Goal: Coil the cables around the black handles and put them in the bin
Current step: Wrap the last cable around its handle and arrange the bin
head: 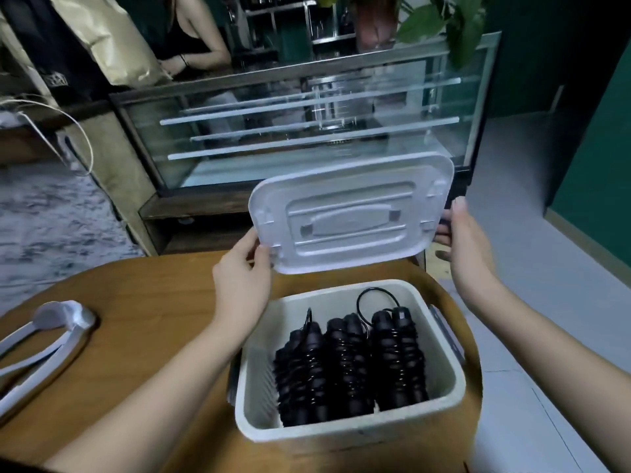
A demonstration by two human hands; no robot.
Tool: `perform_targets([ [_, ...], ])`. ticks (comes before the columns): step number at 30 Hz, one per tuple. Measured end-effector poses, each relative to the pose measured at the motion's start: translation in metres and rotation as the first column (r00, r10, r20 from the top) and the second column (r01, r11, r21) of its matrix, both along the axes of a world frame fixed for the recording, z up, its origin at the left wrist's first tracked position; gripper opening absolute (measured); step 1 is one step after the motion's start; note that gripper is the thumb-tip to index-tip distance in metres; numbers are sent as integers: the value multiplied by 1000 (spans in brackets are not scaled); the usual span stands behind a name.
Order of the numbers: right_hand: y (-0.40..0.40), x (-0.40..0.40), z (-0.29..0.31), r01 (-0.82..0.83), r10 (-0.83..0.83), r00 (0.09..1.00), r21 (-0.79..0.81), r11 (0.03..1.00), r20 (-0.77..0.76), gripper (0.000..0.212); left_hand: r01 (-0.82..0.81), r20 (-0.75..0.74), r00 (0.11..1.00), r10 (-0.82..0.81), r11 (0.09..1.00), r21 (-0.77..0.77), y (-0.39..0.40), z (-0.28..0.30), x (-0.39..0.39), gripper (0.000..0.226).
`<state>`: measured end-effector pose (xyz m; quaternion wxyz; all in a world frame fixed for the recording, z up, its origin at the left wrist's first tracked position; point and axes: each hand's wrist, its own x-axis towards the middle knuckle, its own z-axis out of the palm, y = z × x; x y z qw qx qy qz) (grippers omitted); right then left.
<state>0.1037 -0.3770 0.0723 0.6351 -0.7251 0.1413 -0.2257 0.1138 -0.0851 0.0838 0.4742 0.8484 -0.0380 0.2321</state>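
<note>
White rectangular plastic lid [351, 213], tilted with its underside toward the camera and long axis running left to right, held above centre frame. Left hand [244, 278] pinches the lid's lower-left corner, thumb in front; right hand [466, 247] grips the right edge, fingers curled behind it. Below, a cream rectangular plastic bin [444, 363] on the round wooden table [153, 319] holds three black cable-wrapped handles [348, 367], side by side, long axes pointing away from the camera.
</note>
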Motion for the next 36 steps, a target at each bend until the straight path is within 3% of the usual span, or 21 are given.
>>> perform_targets([
  [3, 13, -35, 13, -63, 56, 998, 245, 967, 33, 73, 62, -17, 998, -67, 980, -189, 18, -4, -35, 50],
  [7, 11, -74, 3, -224, 245, 969, 357, 907, -13, 91, 202, 7, 976, -219, 887, -416, 40, -21, -70, 52],
  [9, 9, -90, -3, -240, 265, 964, 349, 906, -22, 81, 173, -56, 967, -249, 799, -576, 45, -23, -89, 55],
  [13, 20, -119, -7, -278, 287, 958, 252, 927, 2, 40, 170, -181, 917, -356, 760, -628, 45, -30, -122, 70],
  [16, 26, -132, -18, -280, 285, 958, 141, 950, -17, 30, 227, -243, 897, -369, 857, -462, 46, -41, -133, 64],
  [18, 30, -136, -28, -294, 292, 955, -52, 954, -55, 24, 277, -308, 892, -332, 938, -209, 40, -47, -139, 49],
  [20, 36, -137, -41, -248, 236, 968, -228, 941, -82, 20, 298, -197, 941, -276, 951, 87, 33, -58, -143, 62],
  [21, 41, -137, -47, -188, 176, 982, -315, 930, -65, 22, 299, -131, 950, -282, 944, 139, 32, -64, -143, 67],
  [23, 48, -135, -59, -101, 91, 995, -449, 888, -44, 30, 290, -102, 955, -280, 952, 98, 33, -70, -141, 68],
  [25, 50, -137, -66, -63, 53, 998, -475, 878, -35, 33, 263, -121, 959, -255, 963, 52, 37, -69, -138, 69],
  [29, 47, -137, -67, -55, 19, 997, -550, 833, -71, 32, 224, -159, 965, -207, 969, 101, 36, -72, -136, 62],
  [33, 46, -124, -50, -146, 12, 984, -777, 613, -176, 51, 192, -246, 958, -149, 968, 160, 32, -67, -133, 55],
  [36, 47, -104, -31, -281, 75, 958, -852, 442, -277, 68, 214, -294, 945, -144, 951, 223, 28, -54, -124, 59],
])
